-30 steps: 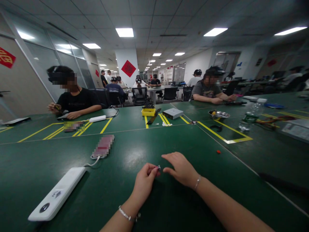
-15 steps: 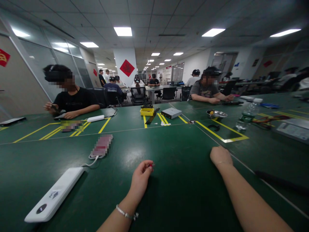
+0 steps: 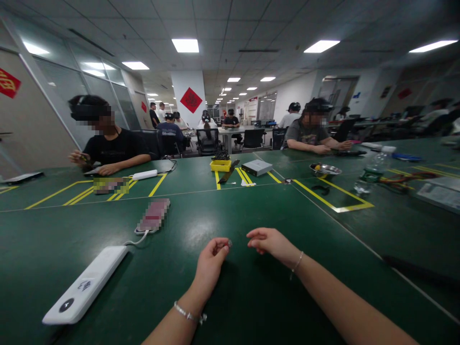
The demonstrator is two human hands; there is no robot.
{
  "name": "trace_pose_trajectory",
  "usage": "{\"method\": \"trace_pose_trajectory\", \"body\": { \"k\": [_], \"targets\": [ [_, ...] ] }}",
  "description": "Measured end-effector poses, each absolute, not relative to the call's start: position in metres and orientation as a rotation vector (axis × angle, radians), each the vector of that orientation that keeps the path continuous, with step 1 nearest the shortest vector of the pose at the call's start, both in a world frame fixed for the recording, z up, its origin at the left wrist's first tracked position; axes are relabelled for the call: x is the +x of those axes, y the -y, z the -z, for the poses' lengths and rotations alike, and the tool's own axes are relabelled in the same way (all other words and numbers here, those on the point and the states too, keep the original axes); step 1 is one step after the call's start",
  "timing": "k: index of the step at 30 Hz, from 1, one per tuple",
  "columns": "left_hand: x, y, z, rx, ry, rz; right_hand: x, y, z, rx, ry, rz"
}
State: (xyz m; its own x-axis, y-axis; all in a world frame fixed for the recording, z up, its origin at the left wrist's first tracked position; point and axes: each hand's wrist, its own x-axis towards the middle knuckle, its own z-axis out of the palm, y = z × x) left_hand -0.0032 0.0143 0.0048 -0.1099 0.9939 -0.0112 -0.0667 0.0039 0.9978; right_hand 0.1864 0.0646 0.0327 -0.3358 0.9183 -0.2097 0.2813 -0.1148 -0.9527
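Observation:
My left hand (image 3: 212, 256) is closed in a pinch, held over the green table (image 3: 172, 292). A tiny shiny metallic piece (image 3: 230, 243) pokes out past its thumb and forefinger; it is too small for me to tell its kind. My right hand (image 3: 271, 244) is a short way to the right, its fingers reaching toward the left hand without touching it. Those fingers are loosely bent and apart, and I see nothing in them.
To the left, a white power bank (image 3: 88, 285) is joined by a cable to a phone (image 3: 154, 215). Farther off are a yellow tray (image 3: 220, 166), a grey box (image 3: 257, 167), a metal bowl (image 3: 326, 169) and a water bottle (image 3: 375, 167). Two people sit across the table.
My right hand has swung left from the table seam to near my left hand, and its fingers have opened out. The left hand has barely moved; the red bit in its pinch no longer shows.

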Motion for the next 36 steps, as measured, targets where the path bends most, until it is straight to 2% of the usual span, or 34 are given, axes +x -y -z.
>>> {"method": "trace_pose_trajectory", "body": {
  "k": [4,12,21,36],
  "targets": [
    [-0.003,-0.017,0.001,1.167,-1.257,-1.316,0.169,-0.054,-0.026,-1.139,1.373,-1.681],
    [-0.002,-0.014,-0.001,1.357,-1.361,-1.262,0.168,-0.046,-0.025,-1.042,1.021,-2.051],
    [0.001,-0.008,-0.001,1.713,-1.504,-1.299,0.14,-0.034,-0.016,-1.004,0.845,-1.786],
    [0.004,-0.004,-0.006,1.841,-1.618,-1.394,0.13,-0.026,-0.017,-0.944,0.708,-1.681]
  ]
}}
